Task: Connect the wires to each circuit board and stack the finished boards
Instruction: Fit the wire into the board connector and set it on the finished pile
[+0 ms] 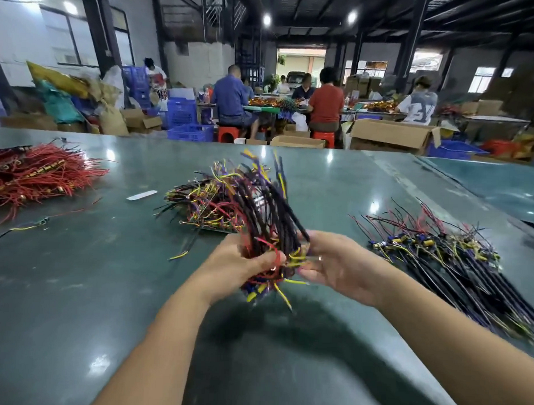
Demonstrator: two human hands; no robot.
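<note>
Left hand (242,262): grips the wire bunch (268,220) from 9 o'clock.
Right hand (336,265): fingers curled on the bunch from 3 o'clock.
Table (75,286): more wire piles lie at 10, 12 and 3 o'clock.

I'm sitting in a big assembly workshop, a factory floor really. Dark steel beams and round ceiling lamps (266,19) run overhead, and an open doorway (300,67) at the far end lets daylight in. In front of me stretches a long green worktable (75,286) heaped with wire: a red wire pile (33,173) to my left, a mixed-colour heap (211,200) in the middle, black harnesses (454,257) to my right. Behind it, workers (325,103) sit on red stools (228,133) around another table, bent over their own piles. Blue plastic crates (184,113), open cardboard boxes (389,135) and stuffed sacks (111,121) crowd the floor around them.
</note>
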